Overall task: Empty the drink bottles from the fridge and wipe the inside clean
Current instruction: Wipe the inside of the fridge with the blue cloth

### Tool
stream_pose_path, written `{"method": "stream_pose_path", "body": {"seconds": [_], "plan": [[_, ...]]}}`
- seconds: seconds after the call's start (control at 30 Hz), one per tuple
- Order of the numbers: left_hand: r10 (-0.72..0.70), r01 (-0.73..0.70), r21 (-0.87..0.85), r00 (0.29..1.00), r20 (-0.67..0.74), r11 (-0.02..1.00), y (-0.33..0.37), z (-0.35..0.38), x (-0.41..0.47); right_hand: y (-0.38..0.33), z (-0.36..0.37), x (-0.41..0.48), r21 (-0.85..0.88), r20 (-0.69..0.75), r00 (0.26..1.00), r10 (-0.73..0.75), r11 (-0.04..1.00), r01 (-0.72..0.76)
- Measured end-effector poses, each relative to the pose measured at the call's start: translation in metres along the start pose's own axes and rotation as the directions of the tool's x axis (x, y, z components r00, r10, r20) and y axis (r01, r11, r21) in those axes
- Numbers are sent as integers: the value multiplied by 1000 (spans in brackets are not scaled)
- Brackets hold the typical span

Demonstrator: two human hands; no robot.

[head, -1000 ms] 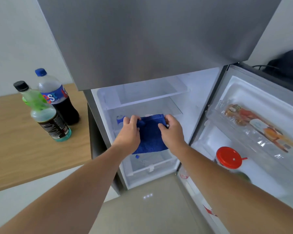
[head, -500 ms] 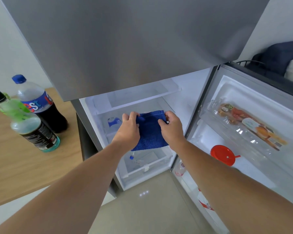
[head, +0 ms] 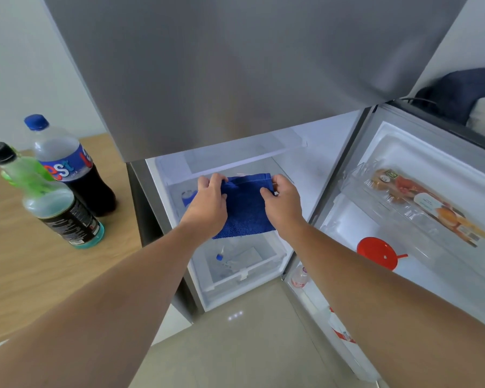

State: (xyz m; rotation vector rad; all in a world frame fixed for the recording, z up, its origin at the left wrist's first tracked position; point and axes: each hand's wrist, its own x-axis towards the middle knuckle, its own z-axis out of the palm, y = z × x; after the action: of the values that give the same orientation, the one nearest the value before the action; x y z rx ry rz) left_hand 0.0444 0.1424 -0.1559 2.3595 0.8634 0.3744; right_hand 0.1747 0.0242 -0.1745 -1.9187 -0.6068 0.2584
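Pinching the blue cloth (head: 244, 211) by its top corners, the left hand (head: 207, 204) and right hand (head: 283, 204) hold it stretched crosswise, just before the open fridge (head: 319, 163).

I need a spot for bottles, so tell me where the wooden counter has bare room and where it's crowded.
Bare wood lies on the counter nearer than the green bottle, out to its front edge, and in a strip between the cola bottle and the fridge wall. Crowded: the far part, where both bottles stand close together.
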Motion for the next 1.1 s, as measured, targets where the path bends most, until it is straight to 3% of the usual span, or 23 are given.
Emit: {"method": "stream_pose_path", "body": {"seconds": [0.43,0.83,1.1], "plan": [[-2,1,-34,1000,-22,999,-8,16,4,8,3,9,-46,31,999,18,999,-16],[-136,141,52,987,-85,989,12,58,-3,47,-8,30,38,184,983,-21,999,14],[-192,192,-10,973,-132,981,-13,108,20,102,5,52,52,200,980,-17,999,6]]}}
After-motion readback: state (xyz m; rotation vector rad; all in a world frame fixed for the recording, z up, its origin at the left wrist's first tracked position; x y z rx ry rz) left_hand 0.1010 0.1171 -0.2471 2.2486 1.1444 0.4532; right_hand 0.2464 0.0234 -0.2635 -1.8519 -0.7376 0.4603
